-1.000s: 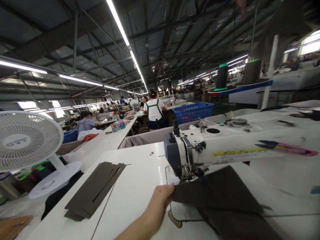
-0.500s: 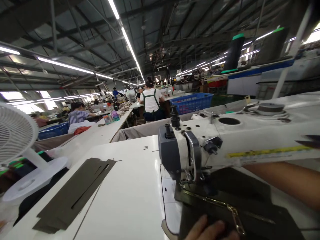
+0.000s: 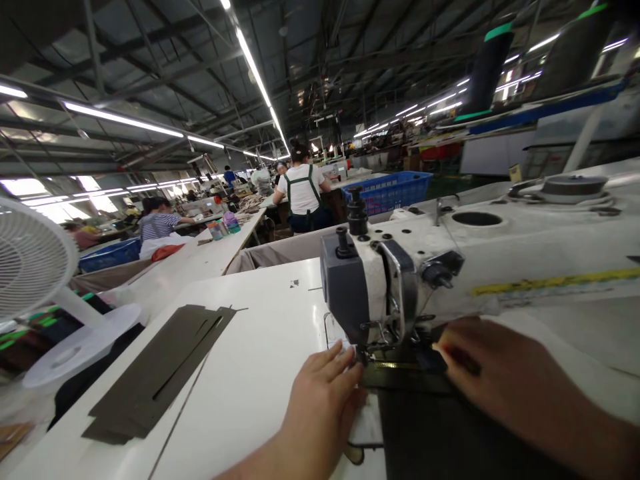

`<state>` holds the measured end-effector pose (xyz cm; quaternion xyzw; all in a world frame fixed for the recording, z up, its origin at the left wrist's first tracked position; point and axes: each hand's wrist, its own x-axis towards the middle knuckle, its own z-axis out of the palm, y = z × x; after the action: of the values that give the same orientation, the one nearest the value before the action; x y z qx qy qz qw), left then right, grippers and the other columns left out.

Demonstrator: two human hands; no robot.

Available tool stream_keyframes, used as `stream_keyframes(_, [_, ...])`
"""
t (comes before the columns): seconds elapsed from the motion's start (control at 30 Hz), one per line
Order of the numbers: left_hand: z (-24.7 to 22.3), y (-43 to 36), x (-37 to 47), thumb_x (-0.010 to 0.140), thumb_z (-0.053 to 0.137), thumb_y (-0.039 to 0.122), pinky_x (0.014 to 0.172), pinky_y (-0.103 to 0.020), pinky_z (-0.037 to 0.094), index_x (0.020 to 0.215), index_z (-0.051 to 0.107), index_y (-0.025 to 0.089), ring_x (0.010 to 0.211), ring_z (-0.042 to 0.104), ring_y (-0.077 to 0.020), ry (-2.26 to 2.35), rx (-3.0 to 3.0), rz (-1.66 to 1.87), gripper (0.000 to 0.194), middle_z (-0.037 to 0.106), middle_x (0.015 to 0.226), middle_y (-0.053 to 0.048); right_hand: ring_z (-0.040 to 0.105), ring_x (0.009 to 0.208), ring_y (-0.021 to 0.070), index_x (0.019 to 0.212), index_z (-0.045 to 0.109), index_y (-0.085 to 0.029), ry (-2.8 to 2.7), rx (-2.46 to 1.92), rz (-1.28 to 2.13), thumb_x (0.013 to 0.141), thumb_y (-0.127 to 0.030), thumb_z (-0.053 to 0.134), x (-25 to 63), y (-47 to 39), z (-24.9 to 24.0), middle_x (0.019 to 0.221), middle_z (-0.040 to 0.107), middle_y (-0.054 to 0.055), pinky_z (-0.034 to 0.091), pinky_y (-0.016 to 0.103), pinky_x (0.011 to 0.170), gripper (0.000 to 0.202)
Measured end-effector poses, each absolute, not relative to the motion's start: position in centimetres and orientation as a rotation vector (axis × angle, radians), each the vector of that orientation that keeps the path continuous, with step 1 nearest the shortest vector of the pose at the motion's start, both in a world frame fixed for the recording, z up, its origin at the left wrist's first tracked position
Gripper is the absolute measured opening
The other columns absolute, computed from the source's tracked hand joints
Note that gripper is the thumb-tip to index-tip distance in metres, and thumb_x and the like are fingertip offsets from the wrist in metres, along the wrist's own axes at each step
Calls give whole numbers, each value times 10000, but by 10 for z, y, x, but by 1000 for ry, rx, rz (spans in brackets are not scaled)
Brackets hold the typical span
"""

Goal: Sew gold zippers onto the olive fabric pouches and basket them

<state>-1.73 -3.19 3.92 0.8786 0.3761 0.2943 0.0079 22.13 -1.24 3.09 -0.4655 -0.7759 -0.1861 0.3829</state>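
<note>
At the needle end of the sewing machine [image 3: 370,287], a dark olive fabric piece [image 3: 420,427] lies under the presser foot. A short stretch of gold zipper teeth [image 3: 397,365] shows on it between my hands. My left hand [image 3: 325,393] lies with fingers stretched out just left of the foot, fingertips beside the fabric's edge. Close on the right of the foot, my right hand [image 3: 493,373] is closed with curled fingers, over the fabric; what it pinches is hidden. The zipper pull is out of sight.
Flat dark fabric pieces [image 3: 160,373] lie stacked on the white table [image 3: 240,393] at left, beside a white fan [image 3: 37,267]. A blue crate [image 3: 395,190] stands behind the machine. Thread cones [image 3: 485,70] stand at upper right. Co-workers [image 3: 305,190] sit further off.
My left hand has moved up and left to the needle area. My right hand has come from behind the machine arm to the foot. The fabric has shifted and the zipper pull has left view.
</note>
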Motion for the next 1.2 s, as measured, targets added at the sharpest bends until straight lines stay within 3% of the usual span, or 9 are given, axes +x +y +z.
stream_keyframes(0.1, [30,-26,-13,872,524,157,918,-402,484,944,643,192,1012,612,-222,1133,2792,916,144,669,1042,-70,612,743,178,793,619,-178,-2093,-1014,-487,899,-147,351,196,-29,27,796,655,74,493,307,683,289])
stream_keyframes(0.23, [23,-24,-5,888,491,153,925,-366,480,912,646,188,992,626,-201,1110,2835,944,160,674,1024,-83,639,832,172,930,632,-151,-2201,-915,-405,819,-29,332,176,-31,24,910,687,68,520,281,745,342])
stream_keyframes(0.5, [28,-23,-9,915,413,180,900,-398,500,935,632,152,1002,624,-238,985,2912,942,222,667,1034,-130,646,821,207,909,631,-136,-2294,-984,-282,763,-36,448,177,-26,25,921,687,83,533,314,740,255])
stream_keyframes(0.77, [26,-16,-5,847,506,115,907,-403,494,885,638,167,966,638,-227,1071,2882,904,147,670,1026,-116,630,781,169,876,622,-177,-2288,-996,-88,778,-18,433,176,-20,29,863,673,41,505,272,707,267])
stream_keyframes(0.9, [25,-12,-3,807,559,87,893,-388,502,812,630,162,903,654,-211,1108,2857,902,104,684,966,-101,620,719,158,806,597,-193,-2297,-1003,-152,795,-32,407,177,-16,27,806,666,31,480,248,654,250])
stream_keyframes(1.2, [23,-9,1,856,484,93,806,-340,530,717,583,162,803,655,-177,1113,2825,993,184,683,864,-75,609,638,136,799,591,-200,-2320,-1046,-338,823,-27,361,175,-15,28,736,652,36,457,222,617,289])
